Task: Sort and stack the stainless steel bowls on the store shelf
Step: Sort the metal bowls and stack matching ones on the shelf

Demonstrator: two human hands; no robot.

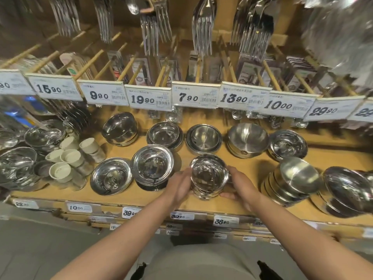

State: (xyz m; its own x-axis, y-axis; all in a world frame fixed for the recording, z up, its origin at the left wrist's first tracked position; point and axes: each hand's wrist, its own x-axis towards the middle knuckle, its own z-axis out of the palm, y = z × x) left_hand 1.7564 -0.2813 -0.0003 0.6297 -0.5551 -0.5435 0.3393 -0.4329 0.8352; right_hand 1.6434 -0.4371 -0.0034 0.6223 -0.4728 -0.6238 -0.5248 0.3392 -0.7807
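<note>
I look down on a wooden shelf (252,166) that fills the middle of the view, covered in steel bowls. Along its far edge, at twelve o'clock, runs a row of price tags (193,97), with forks (202,27) hanging above them. At nine o'clock sit pale cups (68,156), some lying on their sides. At three o'clock a tilted stack (290,182) leans over to the left. Across the back stand five bowl piles; the one nearest centre is the back stack (203,139). Left of centre, toward eight o'clock, a wide bowl (152,164) sits just beside a shallow bowl (111,175).

At dead centre, near the front edge, is the small stack (209,175), upright, resting on the shelf. My left hand (179,186) presses its left side with fairly straight fingers. My right hand (241,187) cups its right side, fingers curling under the base toward six o'clock. Both forearms reach in from the bottom of the view.
</note>
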